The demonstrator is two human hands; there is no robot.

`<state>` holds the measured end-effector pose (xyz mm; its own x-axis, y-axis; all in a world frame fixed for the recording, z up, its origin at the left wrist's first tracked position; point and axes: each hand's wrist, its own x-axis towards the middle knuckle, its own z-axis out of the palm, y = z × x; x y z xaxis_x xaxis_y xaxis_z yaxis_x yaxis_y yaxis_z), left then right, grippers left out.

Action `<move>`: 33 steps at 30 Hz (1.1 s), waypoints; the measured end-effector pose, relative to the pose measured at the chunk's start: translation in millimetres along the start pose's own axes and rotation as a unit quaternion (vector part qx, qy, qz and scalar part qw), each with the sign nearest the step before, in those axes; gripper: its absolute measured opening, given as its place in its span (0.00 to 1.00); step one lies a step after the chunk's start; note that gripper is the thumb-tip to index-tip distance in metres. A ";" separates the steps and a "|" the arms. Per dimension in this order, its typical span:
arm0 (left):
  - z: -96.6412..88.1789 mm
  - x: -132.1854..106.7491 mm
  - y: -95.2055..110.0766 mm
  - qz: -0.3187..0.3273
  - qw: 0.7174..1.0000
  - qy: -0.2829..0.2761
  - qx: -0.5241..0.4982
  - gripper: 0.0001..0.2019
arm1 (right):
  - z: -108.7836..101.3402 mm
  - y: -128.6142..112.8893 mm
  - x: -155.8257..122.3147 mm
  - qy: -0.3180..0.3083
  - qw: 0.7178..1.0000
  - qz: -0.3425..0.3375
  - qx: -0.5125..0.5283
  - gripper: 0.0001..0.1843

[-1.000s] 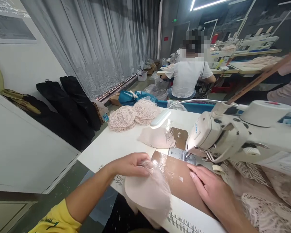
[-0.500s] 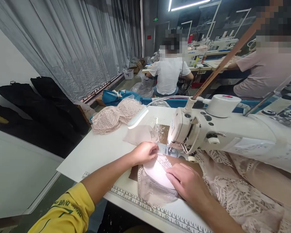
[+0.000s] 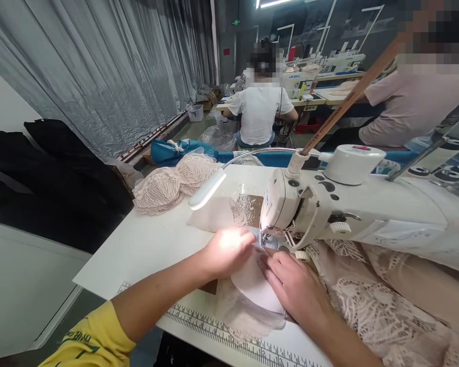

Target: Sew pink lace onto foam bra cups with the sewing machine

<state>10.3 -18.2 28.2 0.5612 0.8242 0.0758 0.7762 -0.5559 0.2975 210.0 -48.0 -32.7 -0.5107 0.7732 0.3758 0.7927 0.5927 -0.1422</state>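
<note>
A pale pink padded cup with a lace overlay lies on the white table, its far edge at the needle of the white sewing machine. My left hand pinches the cup's far left edge right beside the presser foot, fingers closed on the fabric. My right hand lies on the cup's right side with fingers curled, pressing it down toward the needle. The machine's lamp lights my left hand.
A stack of lace cups sits at the table's far left, a single plain cup behind the needle. Lace fabric is heaped at the right under the machine arm. Two other people sit at machines beyond. A printed ruler runs along the near edge.
Both hands carried the cup from the table's near edge up to the needle. My right hand moved from the bare brown plate onto the cup. The view shifted left and closer.
</note>
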 end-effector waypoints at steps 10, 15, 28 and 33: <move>27.7 -8.6 -4.3 0.125 0.992 0.008 0.036 0.16 | -3.4 -2.1 3.8 0.007 1.000 0.003 -0.028 0.17; 23.4 -2.7 -18.7 0.169 0.985 0.010 0.018 0.21 | -4.4 -2.6 5.6 0.001 1.000 0.017 -0.016 0.16; 11.9 19.5 -38.9 0.231 0.972 -0.051 0.001 0.22 | -4.6 -3.3 8.2 -0.040 0.997 0.061 0.003 0.19; 5.9 13.4 -36.2 0.230 0.971 -0.009 0.065 0.16 | -5.6 3.5 5.7 0.008 0.997 0.071 0.030 0.21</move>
<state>-8.5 12.4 12.8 0.8608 0.4848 0.1549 0.4718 -0.8743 0.1139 211.7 -42.8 -25.9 -0.3885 0.8468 0.3633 0.8355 0.4900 -0.2486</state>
